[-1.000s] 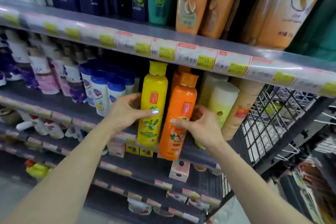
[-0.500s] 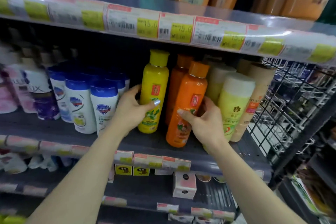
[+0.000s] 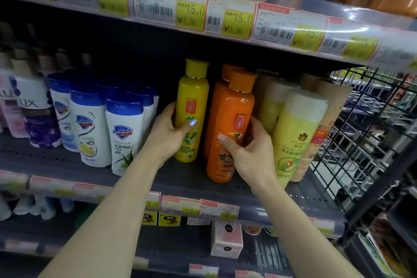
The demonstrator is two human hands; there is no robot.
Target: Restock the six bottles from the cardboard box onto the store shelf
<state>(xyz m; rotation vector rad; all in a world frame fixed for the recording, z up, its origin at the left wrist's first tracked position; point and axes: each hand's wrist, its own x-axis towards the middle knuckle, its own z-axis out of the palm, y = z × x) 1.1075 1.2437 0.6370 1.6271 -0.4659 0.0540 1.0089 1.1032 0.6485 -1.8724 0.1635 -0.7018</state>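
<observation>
The right hand (image 3: 250,151) grips the front orange bottle (image 3: 230,133) on the shelf (image 3: 185,178); the left hand (image 3: 168,135) wraps the yellow bottle (image 3: 191,110). A hard push could tip the back orange bottle (image 3: 222,90).

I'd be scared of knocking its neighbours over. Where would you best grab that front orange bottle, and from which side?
Probably around the lower body of the front orange bottle, coming from the open aisle side. It stands upright, tall and narrow, with another orange bottle close behind. The right hand already wraps it there, thumb across the label.
</observation>
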